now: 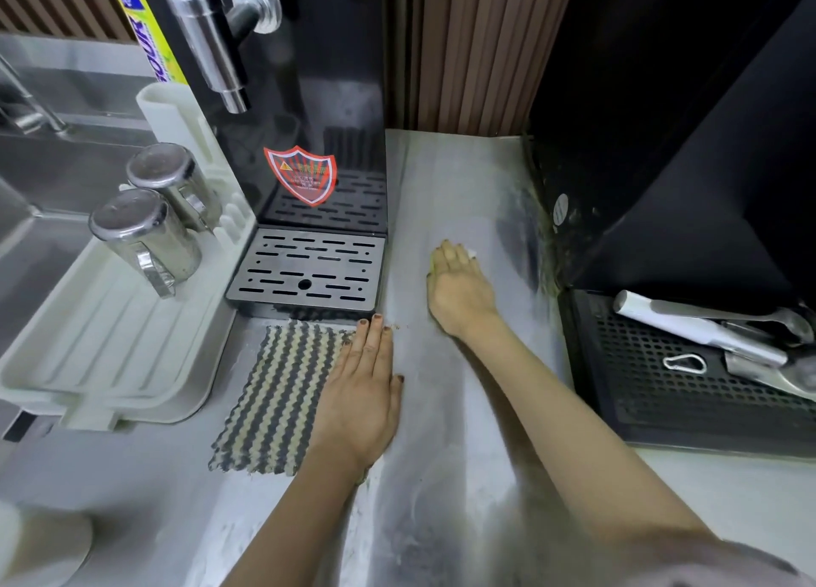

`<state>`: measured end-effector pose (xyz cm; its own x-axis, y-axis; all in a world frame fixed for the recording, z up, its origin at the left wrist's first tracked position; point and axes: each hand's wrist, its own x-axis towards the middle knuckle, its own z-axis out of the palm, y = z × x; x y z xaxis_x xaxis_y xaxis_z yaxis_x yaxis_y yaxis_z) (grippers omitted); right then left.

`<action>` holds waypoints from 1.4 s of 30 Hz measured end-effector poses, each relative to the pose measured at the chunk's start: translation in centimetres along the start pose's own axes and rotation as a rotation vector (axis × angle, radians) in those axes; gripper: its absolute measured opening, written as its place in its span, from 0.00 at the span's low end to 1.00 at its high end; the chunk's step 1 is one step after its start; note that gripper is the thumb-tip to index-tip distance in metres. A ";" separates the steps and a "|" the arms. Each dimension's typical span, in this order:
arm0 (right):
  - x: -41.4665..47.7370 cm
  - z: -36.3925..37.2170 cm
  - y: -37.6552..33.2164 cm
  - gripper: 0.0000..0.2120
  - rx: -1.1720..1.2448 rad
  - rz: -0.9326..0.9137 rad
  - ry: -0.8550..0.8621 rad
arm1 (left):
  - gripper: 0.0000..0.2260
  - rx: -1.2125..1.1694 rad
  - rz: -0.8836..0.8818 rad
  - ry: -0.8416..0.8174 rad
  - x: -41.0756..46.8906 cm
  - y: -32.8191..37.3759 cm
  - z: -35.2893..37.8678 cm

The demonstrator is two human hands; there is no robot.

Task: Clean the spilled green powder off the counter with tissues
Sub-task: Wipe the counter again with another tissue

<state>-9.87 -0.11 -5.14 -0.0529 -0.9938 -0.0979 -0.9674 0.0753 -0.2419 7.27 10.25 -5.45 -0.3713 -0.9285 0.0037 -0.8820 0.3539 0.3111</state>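
Head view: right hand [459,286] presses a tissue [471,252] flat on the surface [441,432]; left hand [366,383] lies spread. White rack [110,352] holds two steel cups [145,238].

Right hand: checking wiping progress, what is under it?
A tissue, stained yellow-green, peeks out beside the fingers of the right hand, pressed onto the steel counter. The palm covers the rest of it and whatever lies beneath.

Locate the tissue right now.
Head view, centre-right: the tissue is pinned flat under the right hand on the steel counter, right of the slotted drip tray, only its edges showing.
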 end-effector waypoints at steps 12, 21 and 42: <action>-2.4 0.1 2.3 0.35 -0.027 0.112 0.137 | 0.30 0.022 -0.002 -0.005 0.1 0.0 0.0; 11.8 -4.3 2.6 0.18 0.203 0.125 0.075 | 0.26 0.061 0.006 0.050 0.1 -0.2 0.6; -2.3 -0.3 -1.0 0.20 0.122 -0.406 0.046 | 0.24 0.095 0.006 0.070 0.2 -0.5 1.0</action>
<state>-8.85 2.10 -4.43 0.3126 -0.9472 0.0709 -0.8757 -0.3163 -0.3648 7.36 9.98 -6.59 -0.3585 -0.9307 0.0727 -0.9044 0.3656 0.2199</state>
